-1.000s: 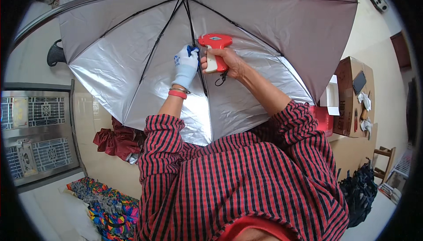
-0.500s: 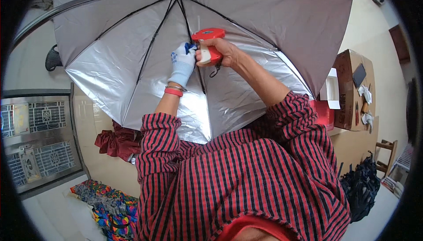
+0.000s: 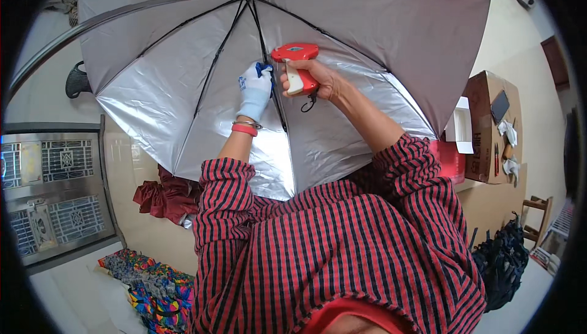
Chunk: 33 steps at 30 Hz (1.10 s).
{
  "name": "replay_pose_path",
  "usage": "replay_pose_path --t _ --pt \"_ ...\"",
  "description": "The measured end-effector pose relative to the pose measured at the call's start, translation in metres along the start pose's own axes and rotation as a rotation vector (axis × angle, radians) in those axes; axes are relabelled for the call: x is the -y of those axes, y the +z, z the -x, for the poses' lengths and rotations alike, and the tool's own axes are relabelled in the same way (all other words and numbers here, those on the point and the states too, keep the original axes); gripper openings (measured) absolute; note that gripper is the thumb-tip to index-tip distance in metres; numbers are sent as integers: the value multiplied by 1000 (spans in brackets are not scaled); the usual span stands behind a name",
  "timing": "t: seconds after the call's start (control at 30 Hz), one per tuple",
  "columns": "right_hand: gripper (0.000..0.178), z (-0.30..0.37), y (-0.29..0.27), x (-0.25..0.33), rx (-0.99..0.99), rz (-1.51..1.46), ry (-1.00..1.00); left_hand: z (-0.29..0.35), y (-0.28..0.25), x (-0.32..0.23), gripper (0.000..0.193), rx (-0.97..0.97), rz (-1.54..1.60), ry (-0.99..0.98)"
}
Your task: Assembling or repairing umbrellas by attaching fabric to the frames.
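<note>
An open umbrella [image 3: 342, 22] with a silver inner side and thin black ribs spreads in front of me. My left hand [image 3: 255, 80], in a white and blue glove, is closed at one of the black ribs [image 3: 278, 105], below the hub where the ribs meet. What exactly its fingertips pinch is partly hidden. Just to the right, my right hand [image 3: 315, 77] is bare and wrapped round the handle of a red and white tagging gun [image 3: 295, 51]. The gun's front end points left, close to the rib and a little above my gloved fingers. A black loop hangs from its handle.
A curved metal bar [image 3: 61, 40] crosses the upper left. At right, a cardboard box [image 3: 477, 126] carries a phone [image 3: 500, 106], pliers and crumpled white scraps. Dark red fabric [image 3: 162, 199] and multicoloured fabric [image 3: 162, 288] lie at lower left; a black bundle [image 3: 498, 267] is at lower right.
The tagging gun has shifted slightly right and down, a little away from my left hand. A thin white strip above the gun no longer shows. My left hand stays at the rib.
</note>
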State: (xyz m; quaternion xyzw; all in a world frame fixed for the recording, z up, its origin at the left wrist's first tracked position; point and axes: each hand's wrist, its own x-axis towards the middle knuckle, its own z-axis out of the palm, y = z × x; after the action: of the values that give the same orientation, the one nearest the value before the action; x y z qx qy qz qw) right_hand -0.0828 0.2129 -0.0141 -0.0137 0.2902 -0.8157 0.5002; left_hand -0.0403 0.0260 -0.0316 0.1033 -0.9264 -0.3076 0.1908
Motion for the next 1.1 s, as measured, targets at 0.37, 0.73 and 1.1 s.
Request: replay_pose_path --t 0.37,0.73,1.1 --pt "26 -7 4 -7 0 -73 -16 2 -5 -15 17 48 25 -56" --pt "34 -6 15 12 -94 -124 120 1 -8 -23 16 69 -44 25" --pt "8 -5 25 7 -128 55 44 3 -12 -18 18 128 12 -42"
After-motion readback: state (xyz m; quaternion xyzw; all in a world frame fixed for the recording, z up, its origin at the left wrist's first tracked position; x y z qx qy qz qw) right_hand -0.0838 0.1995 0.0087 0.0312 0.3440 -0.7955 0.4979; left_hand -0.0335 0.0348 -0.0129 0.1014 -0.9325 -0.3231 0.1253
